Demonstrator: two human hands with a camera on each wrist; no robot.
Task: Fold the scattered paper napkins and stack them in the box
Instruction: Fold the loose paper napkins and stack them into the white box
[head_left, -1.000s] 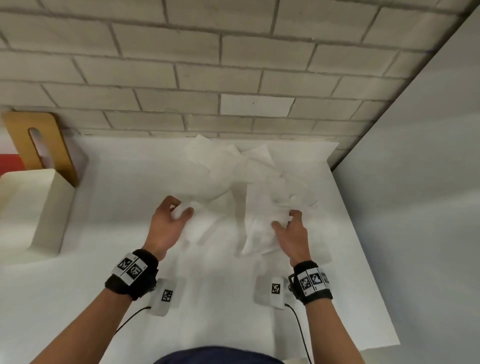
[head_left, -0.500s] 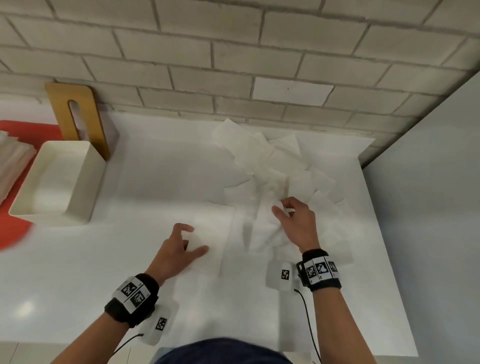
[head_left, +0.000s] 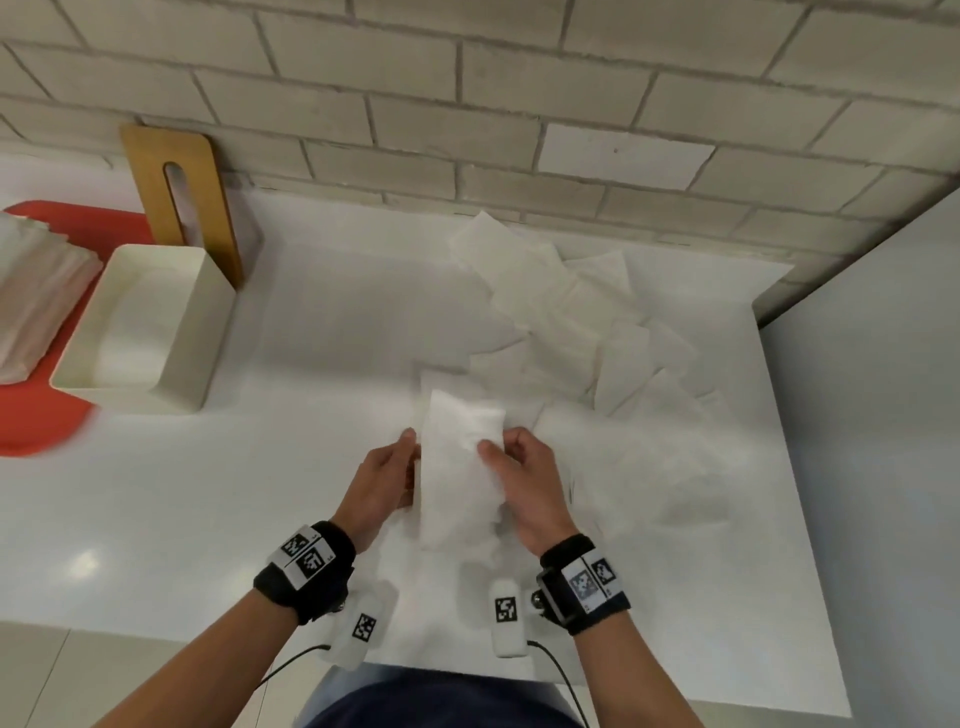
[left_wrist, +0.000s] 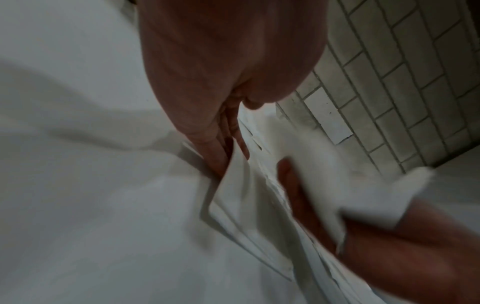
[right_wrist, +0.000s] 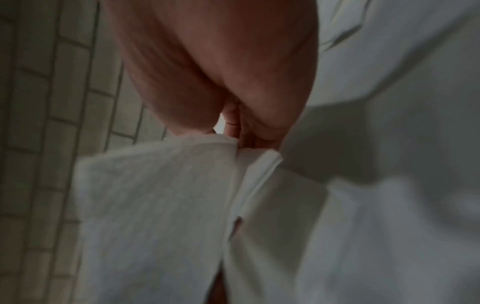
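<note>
One white napkin (head_left: 460, 483) is held just above the white table, between both hands. My left hand (head_left: 402, 457) grips its left edge, thumb up beside it. My right hand (head_left: 498, 449) pinches the right edge with the thumb on top. In the left wrist view the napkin (left_wrist: 241, 195) sits between the fingers of the left hand (left_wrist: 226, 148). In the right wrist view the right hand (right_wrist: 241, 131) holds a bunched fold of the napkin (right_wrist: 155, 195). Scattered napkins (head_left: 571, 322) lie in a pile at the back right. The cream box (head_left: 197, 332) stands open at the left.
A wooden lid with a slot (head_left: 202, 208) leans on the brick wall behind the box. A red tray (head_left: 31, 421) at the far left carries a stack of napkins (head_left: 31, 296). A grey wall (head_left: 872, 415) borders the table's right edge.
The left hand left the napkin it pressed on the table and the right hand left the pile. Both have come together at the centre, holding one napkin up.
</note>
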